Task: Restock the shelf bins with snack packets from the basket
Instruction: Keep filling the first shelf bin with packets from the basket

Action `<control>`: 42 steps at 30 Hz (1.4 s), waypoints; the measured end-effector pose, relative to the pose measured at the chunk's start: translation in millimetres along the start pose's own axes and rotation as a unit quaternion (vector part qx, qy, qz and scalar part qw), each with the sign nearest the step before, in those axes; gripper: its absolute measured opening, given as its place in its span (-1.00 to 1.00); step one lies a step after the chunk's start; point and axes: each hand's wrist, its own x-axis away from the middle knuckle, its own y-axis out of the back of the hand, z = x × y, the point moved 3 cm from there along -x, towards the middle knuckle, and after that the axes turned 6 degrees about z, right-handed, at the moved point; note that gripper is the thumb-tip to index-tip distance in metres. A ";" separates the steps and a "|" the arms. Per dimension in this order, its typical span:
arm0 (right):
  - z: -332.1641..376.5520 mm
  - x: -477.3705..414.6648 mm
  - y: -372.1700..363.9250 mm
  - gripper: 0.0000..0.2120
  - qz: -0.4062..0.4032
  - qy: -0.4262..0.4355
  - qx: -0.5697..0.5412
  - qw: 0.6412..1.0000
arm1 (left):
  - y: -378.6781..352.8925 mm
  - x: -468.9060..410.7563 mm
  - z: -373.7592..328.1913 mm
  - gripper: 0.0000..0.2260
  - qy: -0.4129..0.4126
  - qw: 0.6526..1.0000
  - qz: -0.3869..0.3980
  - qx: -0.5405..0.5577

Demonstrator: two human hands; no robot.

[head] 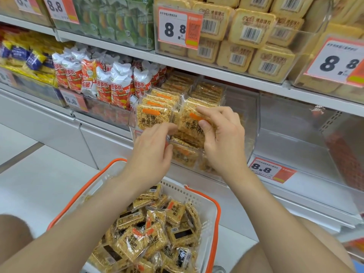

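**Packet at the bin: right hand pinching it**

The right hand pinches a packet near its top, thumb on the printed face and fingers behind, and holds it upright at the front of the clear bin. The left hand is just left of it, fingers bent against the packets at the bin's front. Whether it pinches one I cannot tell.

The packet looks light and flat — a crinkly clear wrapper round a slab of puffed grain, so probably slippery and easy to crack. A hold across the flat faces near an edge seems safest, without squeezing.

Inside the bin, rows of the same packets stand upright, with a few lying loose low at its front. Below the bin, the basket is piled with more — all jumbled. Left of the bin stand red-and-white bags.
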 end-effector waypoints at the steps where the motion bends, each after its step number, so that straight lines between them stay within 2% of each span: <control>1: -0.4 -0.6 0.0 -0.73 -0.011 0.014 0.011 1.000 | 0.0 -0.1 -0.3 -0.59 -0.006 1.000 -0.005 -0.028; 5: -4.8 2.0 -11.4 -0.81 -0.003 0.052 0.083 0.995 | 1.0 1.4 -1.2 -0.58 0.007 0.997 -0.025 -0.075; 8: -4.8 4.4 -17.8 -0.87 -0.040 0.024 0.142 0.989 | 1.7 2.5 0.0 -0.50 0.018 0.995 -0.023 -0.092; 14: 4.9 4.5 -26.5 -0.89 -0.064 -0.099 0.037 0.992 | 6.8 1.4 -1.1 -0.29 0.017 0.994 -0.021 -0.106; 16: 9.8 5.7 -25.6 -0.75 -0.061 -0.134 0.029 0.989 | 6.5 -0.1 0.7 -0.22 0.012 0.993 -0.014 -0.118; 18: 16.1 9.7 -23.8 -0.49 -0.041 -0.152 0.016 0.987 | 4.2 -2.6 4.7 -0.22 0.021 0.994 -0.013 -0.109; 21: 24.5 19.6 -26.3 -0.14 0.065 -0.194 -0.019 0.979 | -0.2 -8.5 14.4 -0.23 0.100 0.993 -0.021 -0.065; 24: 29.5 25.0 -38.1 -0.03 0.139 -0.224 -0.068 0.962 | -2.9 -14.5 24.3 -0.18 0.190 0.981 -0.027 0.022; 26: 32.5 22.7 -43.8 -0.03 0.150 -0.237 -0.094 0.955 | -5.9 -17.7 29.6 -0.15 0.212 0.974 -0.027 0.072; 28: 31.6 19.7 -46.6 -0.05 0.155 -0.237 -0.081 0.956 | -9.3 -18.4 31.6 -0.13 0.209 0.975 -0.031 0.071; 31: 27.6 15.4 -43.1 -0.12 0.113 -0.204 0.022 0.972 | -9.5 -17.4 33.1 -0.10 0.210 0.975 -0.048 0.055; 35: 22.1 13.6 -48.3 -0.10 0.140 -0.141 0.073 0.977 | -6.7 -15.0 36.3 -0.08 0.202 0.977 -0.050 0.045; 38: 20.8 15.8 -46.3 -0.22 0.134 -0.133 0.104 0.977 | -6.3 -9.2 30.7 -0.13 0.205 0.978 -0.025 0.034; 40: 21.9 20.5 -41.0 -0.34 0.096 -0.121 0.127 0.980 | -4.0 -2.0 20.8 -0.19 0.197 0.980 -0.026 -0.021; 42: 25.8 28.3 -35.5 -0.50 0.042 -0.066 0.160 0.984 | 0.8 6.7 8.4 -0.29 0.154 0.982 -0.051 -0.096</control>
